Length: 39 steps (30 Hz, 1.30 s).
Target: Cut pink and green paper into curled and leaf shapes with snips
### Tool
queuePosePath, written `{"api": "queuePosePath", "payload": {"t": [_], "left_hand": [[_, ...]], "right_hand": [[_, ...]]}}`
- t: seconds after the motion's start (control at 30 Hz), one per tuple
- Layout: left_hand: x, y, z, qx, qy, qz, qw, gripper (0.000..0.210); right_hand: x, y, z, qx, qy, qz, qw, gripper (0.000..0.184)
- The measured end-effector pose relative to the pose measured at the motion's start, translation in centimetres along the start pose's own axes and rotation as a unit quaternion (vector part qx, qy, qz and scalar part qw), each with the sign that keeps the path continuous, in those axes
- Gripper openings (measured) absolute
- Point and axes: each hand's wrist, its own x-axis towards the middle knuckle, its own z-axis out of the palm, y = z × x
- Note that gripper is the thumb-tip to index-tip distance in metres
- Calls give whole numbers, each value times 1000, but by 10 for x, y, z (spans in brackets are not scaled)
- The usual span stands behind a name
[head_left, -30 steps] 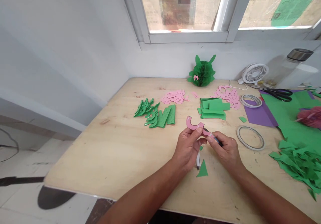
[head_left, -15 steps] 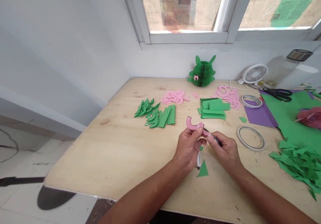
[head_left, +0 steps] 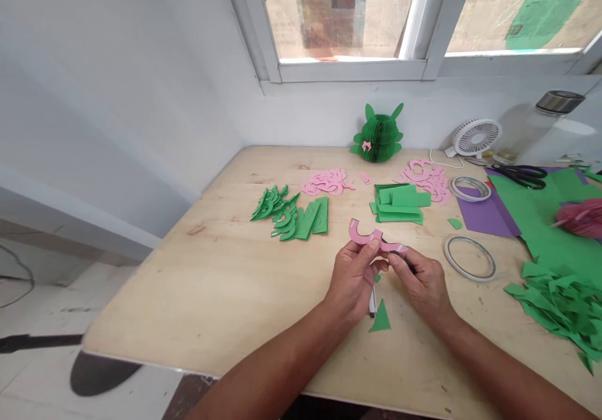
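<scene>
Above the tabletop, my left hand [head_left: 348,282] pinches a wavy strip of pink paper [head_left: 360,238] that bears small whitish patches. Close beside it my right hand [head_left: 426,287] is closed around a slim dark tool [head_left: 408,264], mostly hidden by the fingers, so its kind is unclear. The right thumb is close to the strip's right end. Beneath the hands lie a narrow white stick-like object [head_left: 373,302], partly covered, and a green paper triangle [head_left: 381,317].
Stacked green paper pieces [head_left: 313,218], folded green strips [head_left: 399,205] and pink cutouts [head_left: 327,182] lie beyond my hands. Tape rolls [head_left: 470,258], black scissors [head_left: 520,174], green scraps [head_left: 559,307] and a small fan [head_left: 477,136] are on the right. A green paper figure [head_left: 377,138] stands by the wall.
The right end of the pink strip now sits higher and further right, above my right thumb. The dark tool shows less beside my right hand. My left hand has barely moved.
</scene>
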Motion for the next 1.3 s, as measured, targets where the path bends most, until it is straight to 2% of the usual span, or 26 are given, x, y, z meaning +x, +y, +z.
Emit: {"api": "queuePosePath", "payload": {"t": [0.13,0.27,0.43,0.53,0.7,0.9,1.1,1.3], "left_hand": [[1,1,0,10,13,-9,1000,19],[1,3,-1,32,18,-3,999,20],[4,8,-3,94,42,-18,995,24],[4,12,-3,147,33,-24,988,23],[4,13,-5,247,-17,-47,968,21],[5,12,-8,298,-49,-65,951,23],[6,13,-8,325,-56,-71,941,24],[8,17,-10,308,-44,-54,949,21]], "right_hand": [[2,5,-1,22,14,36,999,33],[6,9,-2,88,29,81,992,31],[10,11,-9,236,34,102,966,33],[12,10,-13,288,10,110,951,30],[13,5,-16,276,-31,134,951,25],[13,1,-16,266,-51,160,949,25],[13,0,-15,248,-54,160,954,24],[13,0,-13,229,-42,172,957,23]]}}
